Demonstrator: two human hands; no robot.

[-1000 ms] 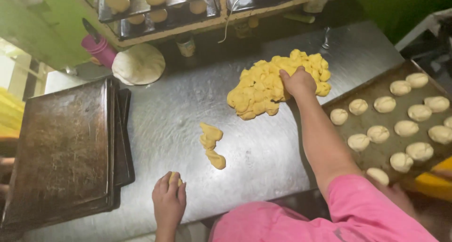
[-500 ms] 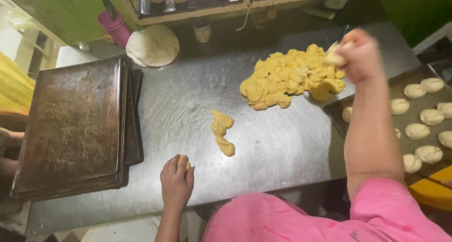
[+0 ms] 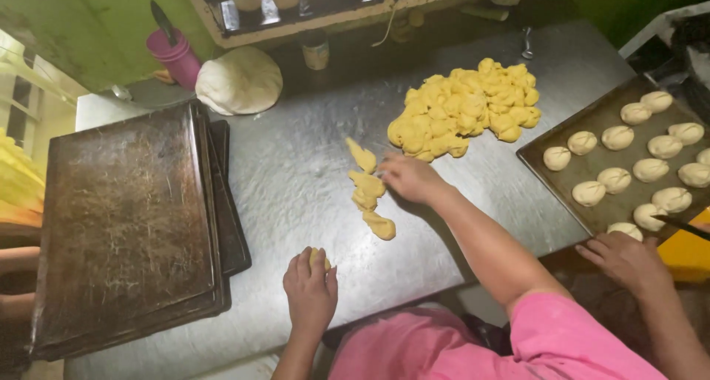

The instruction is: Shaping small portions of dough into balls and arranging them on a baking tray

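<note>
Left hand: left hand [image 3: 310, 290] presses down near the surface's front edge, fingers curled tight over a small yellow dough lump [image 3: 319, 257], mostly hidden.
Right hand: right hand [image 3: 411, 179] lies flat, fingers together, touching the row of yellow dough strips [image 3: 369, 191].
Strips' axis: running away from the person, slightly leftward.
Nearby: big yellow dough heap [image 3: 466, 110] behind; steel surface [image 3: 296, 158] underneath.
Cut off: tray of pale dough balls [image 3: 629, 158], right edge.

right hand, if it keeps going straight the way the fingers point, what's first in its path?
The right hand points left across the metal table, fingertips at the small yellow dough pieces. Those come first; it looks to be touching them already. Beyond them lies bare table, then the stacked dark trays.
</note>
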